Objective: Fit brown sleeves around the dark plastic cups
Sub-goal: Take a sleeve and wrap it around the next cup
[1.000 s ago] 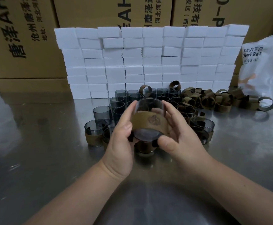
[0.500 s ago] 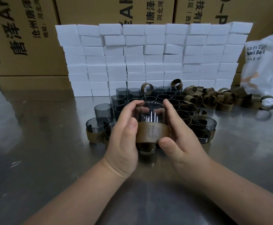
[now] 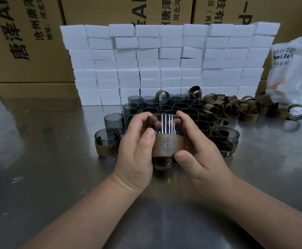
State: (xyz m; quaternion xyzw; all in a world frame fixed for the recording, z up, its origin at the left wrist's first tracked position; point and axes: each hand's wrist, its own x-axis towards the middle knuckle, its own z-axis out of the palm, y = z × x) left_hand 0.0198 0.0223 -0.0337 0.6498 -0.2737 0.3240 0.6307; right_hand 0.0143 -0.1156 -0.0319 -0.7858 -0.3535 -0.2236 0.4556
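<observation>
Many bare dark cups [image 3: 164, 106] crowd the tabletop [image 3: 38, 159] just behind both hands. Loose brown sleeves [image 3: 232, 108] are piled to their right, with a wall of white blocks [image 3: 164, 60] behind. Left hand [image 3: 137, 150] and right hand [image 3: 200, 153] grip one cup [image 3: 164, 124] upright between them. Its brown sleeve [image 3: 169, 145] wraps the lower half; the upper wall is glare-streaked. The base possibly rests on another cup; unclear.

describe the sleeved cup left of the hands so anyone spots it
In front of the white block wall sits a cluster of dark cups. The sleeved cup stands at its front left corner, its brown sleeve setting it apart from the bare cups behind.
</observation>
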